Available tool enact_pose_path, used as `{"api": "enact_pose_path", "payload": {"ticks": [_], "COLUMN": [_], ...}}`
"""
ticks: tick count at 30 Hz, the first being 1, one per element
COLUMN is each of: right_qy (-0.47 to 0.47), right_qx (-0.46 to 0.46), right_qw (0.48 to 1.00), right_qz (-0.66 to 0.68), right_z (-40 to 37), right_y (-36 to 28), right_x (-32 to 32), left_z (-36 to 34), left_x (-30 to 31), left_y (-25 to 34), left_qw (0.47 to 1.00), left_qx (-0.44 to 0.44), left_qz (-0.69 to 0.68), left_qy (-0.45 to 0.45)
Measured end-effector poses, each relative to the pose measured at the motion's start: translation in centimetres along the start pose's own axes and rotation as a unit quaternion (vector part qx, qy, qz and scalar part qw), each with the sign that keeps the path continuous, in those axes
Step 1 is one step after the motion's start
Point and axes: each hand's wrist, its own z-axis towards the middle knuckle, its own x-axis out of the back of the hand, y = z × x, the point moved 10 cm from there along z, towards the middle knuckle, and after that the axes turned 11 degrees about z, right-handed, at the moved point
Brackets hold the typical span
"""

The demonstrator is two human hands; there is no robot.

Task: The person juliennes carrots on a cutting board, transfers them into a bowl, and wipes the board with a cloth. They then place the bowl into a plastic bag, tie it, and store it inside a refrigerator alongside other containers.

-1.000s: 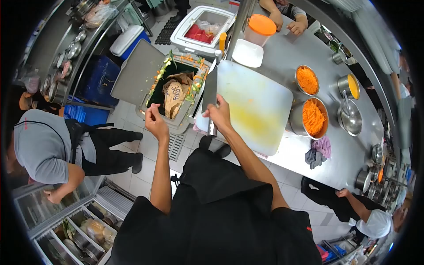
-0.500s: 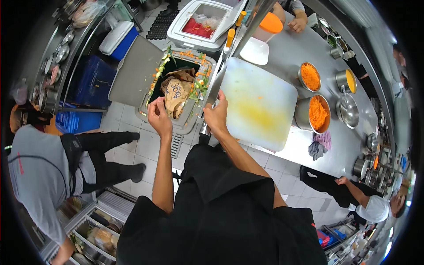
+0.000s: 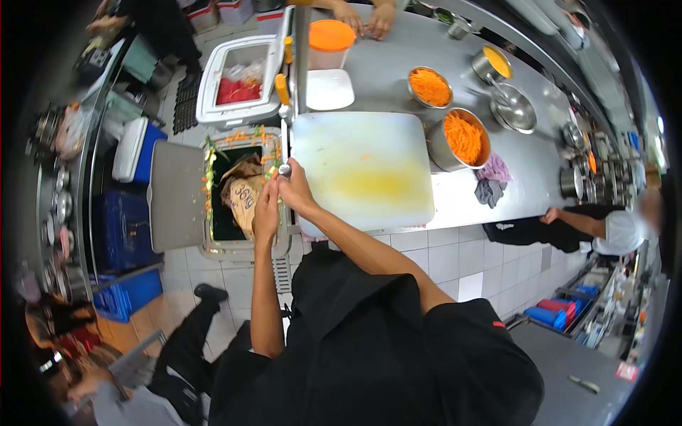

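Note:
My left hand (image 3: pixel 266 211) is closed, its fingertips pinched together over the right side of the grey bin (image 3: pixel 209 245). My right hand (image 3: pixel 296 190) is closed too and touches my left at the fingertips, beside the left edge of the white cutting board (image 3: pixel 362 153). A small rounded silver end (image 3: pixel 285 170) shows just above the fingers. What it belongs to, and whether either hand holds it, I cannot make out. Inside the open bin lies a crumpled brown paper bag (image 3: pixel 244 202) with writing on it. Vegetable peelings (image 3: pixel 211 165) litter the bin's rim.
Yellow-handled knives (image 3: pixel 282 89) stand upright at the table's left edge. Right of the board are a pot of shredded carrot (image 3: pixel 463 140), a carrot bowl (image 3: pixel 430 87), a metal bowl (image 3: pixel 513 108) and cloths (image 3: pixel 491 181). A co-worker's hands (image 3: pixel 366 20) rest at the far end.
My hands, apart before, have come together at the fingertips between bin and board. The view has turned, shifting the board and bin left. The grey-shirted co-worker at left sits lower in view.

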Motion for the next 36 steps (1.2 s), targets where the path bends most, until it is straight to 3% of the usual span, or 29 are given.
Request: {"api": "enact_pose_path", "payload": {"ticks": [1,3,5,7,9,11,12,13,15,16,18,19,21,22,25,26,29,31,32,34,36], "right_qy": [0.013,-0.091,-0.091,-0.03,0.071,0.113,0.153,0.164,0.136,0.141,-0.056,-0.093,-0.114,-0.133,-0.117,-0.12,-0.141,-0.134,-0.13,-0.081,-0.052], "right_qx": [0.004,-0.009,0.044,0.149,0.245,0.271,0.318,0.299,0.283,0.283,0.246,0.111,0.152,0.121,0.162,0.136,0.092,0.079,0.095,0.149,0.163], "right_qw": [1.0,0.996,0.993,0.98,0.938,0.899,0.855,0.802,0.76,0.761,0.776,0.845,0.861,0.86,0.858,0.855,0.827,0.852,0.864,0.894,0.913], "right_qz": [0.003,-0.004,-0.06,-0.131,-0.236,-0.326,-0.38,-0.491,-0.569,-0.566,-0.579,-0.515,-0.471,-0.477,-0.473,-0.486,-0.536,-0.5,-0.477,-0.415,-0.369], "right_z": [-0.3,-1.4,-2.4,-2.0,0.5,4.9,6.0,7.0,9.2,9.6,11.5,9.3,7.5,7.9,11.0,11.9,13.0,11.3,10.8,9.5,8.5], "right_y": [-0.5,-1.4,-5.0,-8.4,-10.4,-11.5,-12.3,-14.0,-11.8,-10.1,-4.3,-7.3,-7.0,-6.4,-6.5,-6.2,-5.8,-8.2,-9.5,-10.9,-11.9], "right_x": [1.4,3.9,9.4,16.4,25.2,34.1,37.5,39.2,42.6,44.6,44.8,44.0,44.6,45.2,45.6,45.4,44.7,44.8,44.9,45.4,47.2], "left_z": [0.5,1.3,2.0,2.7,3.1,3.6,3.8,3.6,3.5,3.3,3.4,3.6,3.2,3.2,5.1,5.9,10.7,14.0,16.2,19.0,19.4], "left_x": [-0.4,-2.1,-3.0,-4.4,-6.2,-8.8,-10.2,-12.2,-16.3,-18.7,-22.8,-24.6,-28.8,-31.5,-38.7,-40.5,-43.6,-44.6,-45.5,-48.3,-48.2], "left_y": [-0.2,-1.6,-0.3,0.1,2.7,3.6,4.4,5.4,7.3,8.2,9.2,9.9,10.3,9.8,8.8,9.3,10.6,7.8,6.4,3.4,4.5], "left_qw": [1.0,0.989,0.982,0.979,0.981,0.979,0.978,0.976,0.972,0.967,0.958,0.958,0.957,0.953,0.949,0.949,0.969,0.968,0.969,0.954,0.967], "left_qx": [-0.008,0.024,-0.001,0.013,-0.001,-0.016,-0.021,-0.025,-0.036,-0.046,-0.061,-0.063,-0.012,0.022,0.077,0.078,0.113,0.211,0.21,0.217,0.19], "left_qz": [0.001,0.11,0.155,0.15,0.125,0.107,0.109,0.104,0.103,0.11,0.122,0.125,0.093,0.084,0.066,0.07,0.077,0.039,0.043,-0.04,-0.034], "left_qy": [-0.012,-0.098,-0.103,-0.134,-0.146,-0.17,-0.175,-0.192,-0.21,-0.226,-0.254,-0.249,-0.273,-0.292,-0.3,-0.297,-0.208,-0.127,-0.125,-0.203,-0.165]}}
